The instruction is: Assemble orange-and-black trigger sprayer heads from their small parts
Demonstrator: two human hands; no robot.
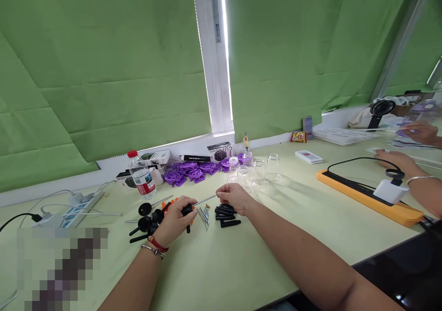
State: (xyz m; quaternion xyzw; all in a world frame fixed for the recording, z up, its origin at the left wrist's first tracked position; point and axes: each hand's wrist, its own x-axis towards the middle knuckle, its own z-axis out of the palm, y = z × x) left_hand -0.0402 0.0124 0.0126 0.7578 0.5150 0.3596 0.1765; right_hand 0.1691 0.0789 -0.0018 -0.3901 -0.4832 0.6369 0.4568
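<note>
My left hand (pixel 176 216) is closed round a black part with a rounded head (pixel 187 209), from which a thin metal rod (pixel 205 200) sticks out to the right. The fingertips of my right hand (pixel 233 197) pinch the far end of that rod; whether a small piece sits between them is hidden. Below the rod lie several silver screws (pixel 203 216). Black tapered tubes (pixel 228 223) are heaped under my right hand. More black round-headed parts with handles (pixel 145 223) lie left of my left hand, and orange pieces (pixel 167 205) show partly behind it.
Purple plastic pieces (pixel 188 169) are piled at the back near a red-capped water bottle (pixel 142 177). Clear glass-like cups (pixel 258 170) stand right of them. An orange-edged power strip (pixel 362 200) lies to the right, near another person's hands (pixel 397 163). A white power strip (pixel 81 210) lies left.
</note>
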